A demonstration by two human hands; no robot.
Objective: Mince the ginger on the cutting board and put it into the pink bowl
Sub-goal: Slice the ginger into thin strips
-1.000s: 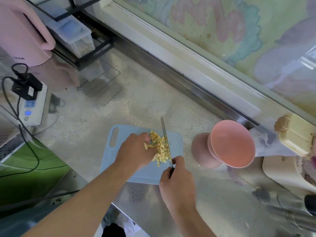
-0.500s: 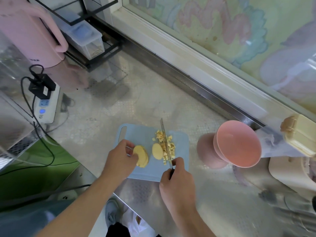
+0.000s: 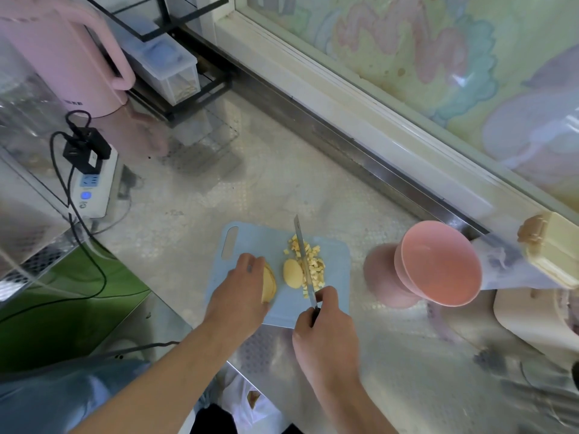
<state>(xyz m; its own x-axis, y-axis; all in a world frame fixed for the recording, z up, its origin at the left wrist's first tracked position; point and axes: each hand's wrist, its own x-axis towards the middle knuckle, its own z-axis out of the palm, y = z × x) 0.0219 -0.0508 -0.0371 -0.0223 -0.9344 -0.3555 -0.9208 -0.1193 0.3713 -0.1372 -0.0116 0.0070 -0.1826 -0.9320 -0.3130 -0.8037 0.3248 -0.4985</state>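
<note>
Two hands are working over the blue cutting board in the head view, which is the only one there is. The right hand is wrapped round the handle of a knife, whose blade runs away from the person with its edge down on the board. The blade seems to act as a fence: the diced ginger lies mostly on its right, a whole ginger slice just on its left, touching or nearly touching the steel.

The left hand lies knuckles-up over a small stack of slices at the board's left side, fingers bent over them. I would guess it is keeping the uncut pieces back until their turn, though whether it pinches them or only covers them I cannot tell.

The pink bowl stands on the tabletop just right of the board, with no ginger visible in it, within easy reach for scraping the mince across.

Dark lettering shows on the pink kettle near its base, too small to read. The white power strip bears blue markings, also unreadable.
</note>
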